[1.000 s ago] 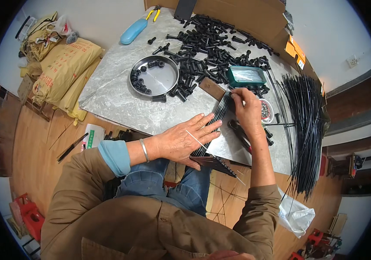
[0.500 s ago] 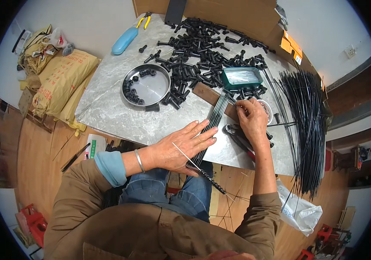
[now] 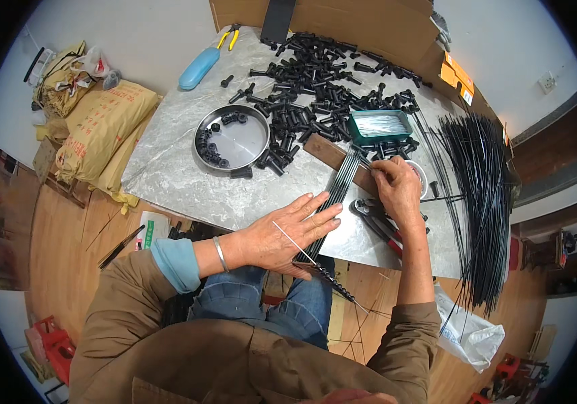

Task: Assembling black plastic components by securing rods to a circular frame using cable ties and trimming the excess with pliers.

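– Notice the right hand (image 3: 397, 185), drawn down and away from the upper tips of the thin, dark, straight rods (image 3: 342, 180) since a second ago. Notice too the row of dark knobs (image 3: 335, 282) at the lower right of the left hand (image 3: 287, 236), tipped to a steeper slant.

– Where to find the rods now?

– Under the left hand, side by side in a flat bundle, upper ends across a brown, flat bar (image 3: 324, 150) beyond the fingertips, lower ends past the table edge.

– And how to describe the hands?

– Left: spread wide, palm down, laid over the rods, with a slender, whitish stick (image 3: 292, 240) across the back. Right: narrowed, thumb close to forefinger, near the upper tips; cannot tell whether pinching one.

– What to list close by?

– Just behind the right hand, partly covered, a white, round tub (image 3: 424, 180). Beside the right wrist, dark pliers with red handles (image 3: 392, 242). Beyond the right hand, a green, rectangular box (image 3: 379, 137) of thin, pale sticks. Off to its right, a thick sheaf of long, black rods (image 3: 480, 215).

– And farther out?

– Beyond the left hand, on the grey, marbled tabletop (image 3: 167, 155), a round, silver metal dish (image 3: 244, 145) with short black pieces inside; right of that, a sprawling pile of black, bolt-shaped pieces (image 3: 308, 91).
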